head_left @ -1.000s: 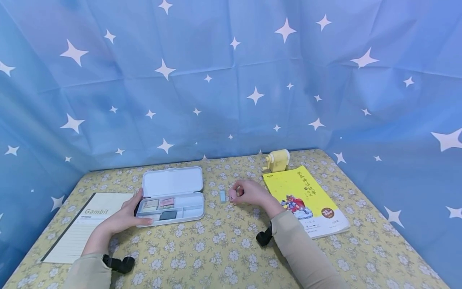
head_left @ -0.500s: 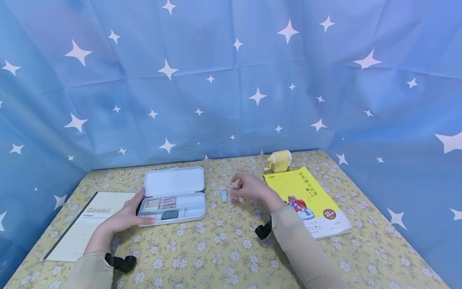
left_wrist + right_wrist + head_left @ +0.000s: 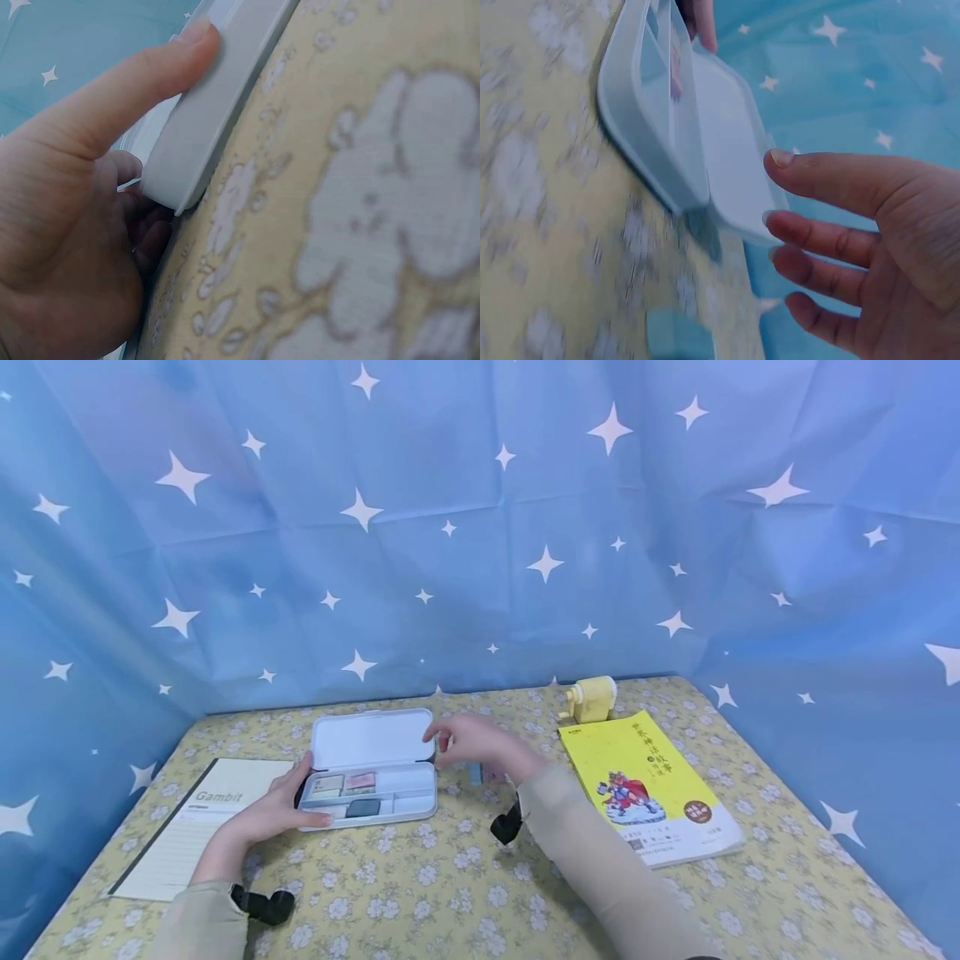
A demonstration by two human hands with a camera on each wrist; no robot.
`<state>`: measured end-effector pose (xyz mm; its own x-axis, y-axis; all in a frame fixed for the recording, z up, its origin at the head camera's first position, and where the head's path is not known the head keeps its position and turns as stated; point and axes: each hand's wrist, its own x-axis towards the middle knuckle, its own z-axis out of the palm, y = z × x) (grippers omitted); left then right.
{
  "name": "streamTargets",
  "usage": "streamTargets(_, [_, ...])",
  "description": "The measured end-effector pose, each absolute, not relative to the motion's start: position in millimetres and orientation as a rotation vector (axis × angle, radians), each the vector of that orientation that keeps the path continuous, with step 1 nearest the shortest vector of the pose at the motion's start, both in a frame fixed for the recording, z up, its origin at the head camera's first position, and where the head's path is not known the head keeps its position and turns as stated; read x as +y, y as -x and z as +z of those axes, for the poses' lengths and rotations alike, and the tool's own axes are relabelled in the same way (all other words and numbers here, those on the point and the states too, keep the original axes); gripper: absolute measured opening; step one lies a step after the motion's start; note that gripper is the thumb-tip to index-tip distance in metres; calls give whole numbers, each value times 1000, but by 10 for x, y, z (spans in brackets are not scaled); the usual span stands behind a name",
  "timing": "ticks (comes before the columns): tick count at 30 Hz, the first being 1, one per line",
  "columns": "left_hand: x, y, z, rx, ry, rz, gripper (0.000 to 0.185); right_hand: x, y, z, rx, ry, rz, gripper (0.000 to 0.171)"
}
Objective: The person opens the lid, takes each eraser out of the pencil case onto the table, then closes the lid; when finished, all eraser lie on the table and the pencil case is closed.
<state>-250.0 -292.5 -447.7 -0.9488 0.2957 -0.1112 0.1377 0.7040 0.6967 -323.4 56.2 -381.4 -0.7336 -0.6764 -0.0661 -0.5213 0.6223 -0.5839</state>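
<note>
head view: your left hand (image 3: 273, 810) grips the open white pencil case (image 3: 371, 764) at its 9 o'clock end on the table (image 3: 465, 877). your right hand (image 3: 468, 743), fingers spread and holding nothing, hovers at the case's 3 o'clock edge, above a small blue eraser (image 3: 474, 772).

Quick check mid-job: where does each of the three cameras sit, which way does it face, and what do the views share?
Head: worn on the head, facing forward and down at the table; shows both sleeves, the left hand gripping the pencil case and the right hand.
Left wrist: low over the tablecloth, facing the case's corner; shows thumb and palm.
Right wrist: beside the open lid, facing its edge; shows open fingers.
All three share the case.
</note>
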Motion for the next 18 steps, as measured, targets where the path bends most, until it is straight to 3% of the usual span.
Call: streamTargets(18, [-2912, 2526, -4493, 2711, -313, 1058, 123, -234, 3286, -3872, 2387, 1206, -695, 37])
